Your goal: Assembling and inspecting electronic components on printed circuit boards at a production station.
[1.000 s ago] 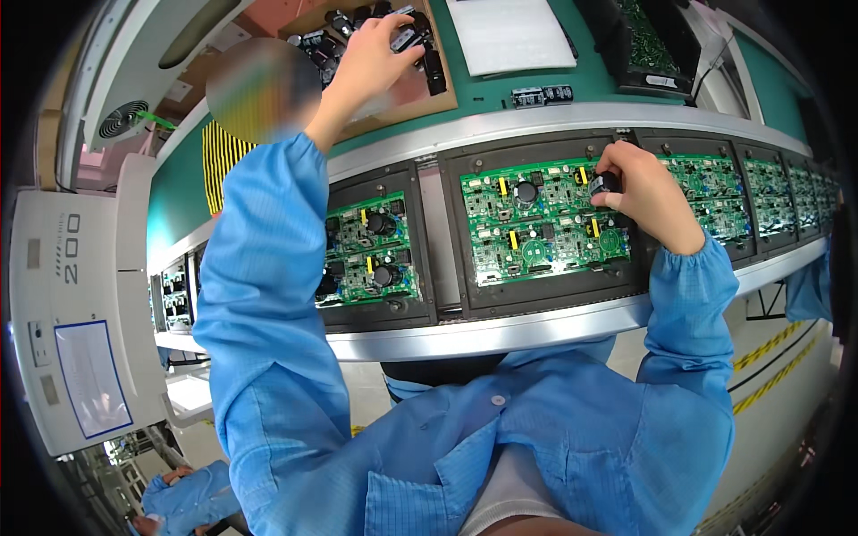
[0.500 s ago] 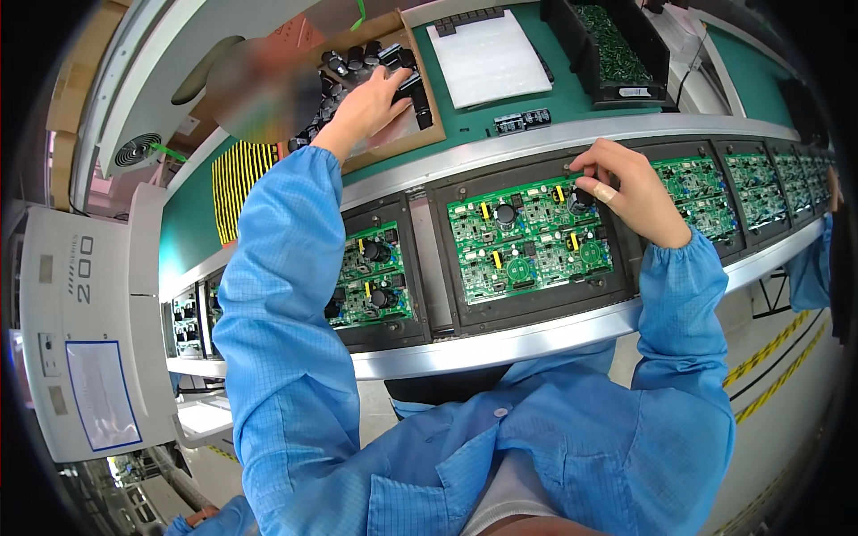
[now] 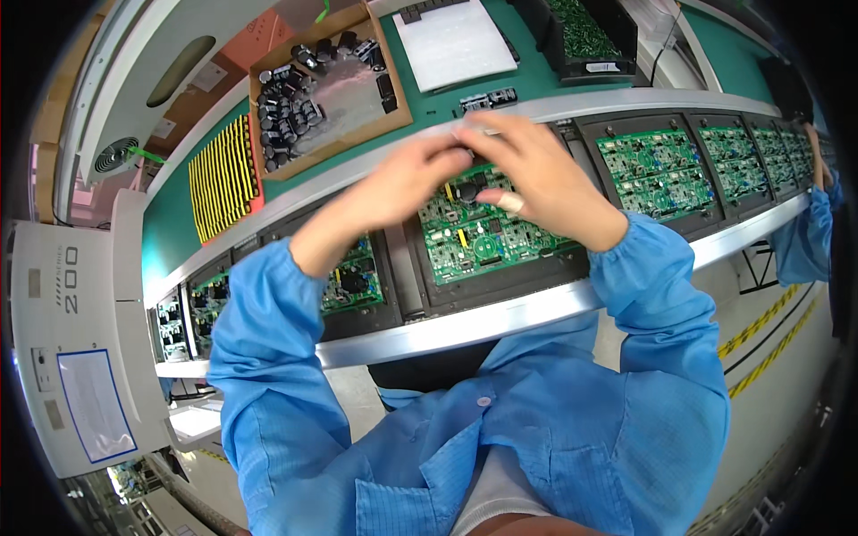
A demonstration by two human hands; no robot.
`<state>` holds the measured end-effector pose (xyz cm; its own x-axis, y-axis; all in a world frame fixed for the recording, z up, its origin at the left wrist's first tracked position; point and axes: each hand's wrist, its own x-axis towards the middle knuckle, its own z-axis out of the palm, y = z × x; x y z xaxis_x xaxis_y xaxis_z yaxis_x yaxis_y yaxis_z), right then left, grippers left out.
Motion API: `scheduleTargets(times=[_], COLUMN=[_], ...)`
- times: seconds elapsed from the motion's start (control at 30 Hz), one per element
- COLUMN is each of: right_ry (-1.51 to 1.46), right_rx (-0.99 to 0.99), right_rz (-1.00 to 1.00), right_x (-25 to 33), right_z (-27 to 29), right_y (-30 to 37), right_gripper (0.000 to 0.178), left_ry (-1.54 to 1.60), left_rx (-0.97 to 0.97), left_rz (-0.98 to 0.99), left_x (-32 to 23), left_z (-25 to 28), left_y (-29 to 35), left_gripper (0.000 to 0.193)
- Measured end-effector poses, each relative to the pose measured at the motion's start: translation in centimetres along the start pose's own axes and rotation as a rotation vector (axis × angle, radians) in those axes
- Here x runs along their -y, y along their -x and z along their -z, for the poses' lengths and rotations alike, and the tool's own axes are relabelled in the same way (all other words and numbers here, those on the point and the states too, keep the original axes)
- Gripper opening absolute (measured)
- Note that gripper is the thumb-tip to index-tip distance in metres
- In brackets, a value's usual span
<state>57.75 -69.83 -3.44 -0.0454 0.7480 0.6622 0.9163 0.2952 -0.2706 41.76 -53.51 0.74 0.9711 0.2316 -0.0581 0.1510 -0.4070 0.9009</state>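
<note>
My left hand (image 3: 413, 183) and my right hand (image 3: 541, 174) meet fingertip to fingertip above a green circuit board (image 3: 500, 243) in a black carrier. The left fingers are pinched together, slightly blurred; a dark bit shows at their tips, too covered to name. My right hand, with a light bandage on it, has its thumb spread from its fingers. Beside that thumb tip a round black capacitor (image 3: 466, 191) stands on the board. The right hand hides the board's upper right part. Behind my left hand, a cardboard box (image 3: 393, 67) holds loose black capacitors (image 3: 284, 112).
Several carriers with boards (image 3: 661, 174) line the metal rail (image 3: 483, 308). Behind it lie two capacitors (image 3: 487, 100), a white sheet (image 3: 456, 45), a black bin (image 3: 599, 67) of small green parts and yellow-black strips (image 3: 222, 179). Another person's sleeve (image 3: 809, 241) is at right.
My left hand has left the capacitor box and come over the board. The right hand has moved left to meet it. The whole view has shifted slightly.
</note>
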Motion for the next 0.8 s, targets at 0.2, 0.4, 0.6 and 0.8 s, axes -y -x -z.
scheduleTargets(times=[0.2,0.4,0.6,0.8], right_ry=[-0.315,-0.332,-0.549,-0.522], right_rx=[0.110,0.179,0.406,0.550], right_rz=[-0.186,-0.143,-0.329,-0.356], right_x=[-1.6,-3.1,-2.2,-3.2], right_z=[1.1,2.0,3.4,4.2], right_y=[1.7,2.1,2.0,2.8], right_gripper=[0.042,0.035,0.041,0.044], left_ry=[0.648,0.676,0.534,0.317], left_rx=[-0.007,-0.065,-0.141,-0.091], left_rz=[0.170,0.046,0.049,0.129], left_x=[1.5,4.1,5.7,4.2], left_z=[-3.5,-4.5,-5.0,-5.4], left_y=[3.5,5.3,5.5,5.8], left_gripper=[0.027,0.027,0.020,0.021])
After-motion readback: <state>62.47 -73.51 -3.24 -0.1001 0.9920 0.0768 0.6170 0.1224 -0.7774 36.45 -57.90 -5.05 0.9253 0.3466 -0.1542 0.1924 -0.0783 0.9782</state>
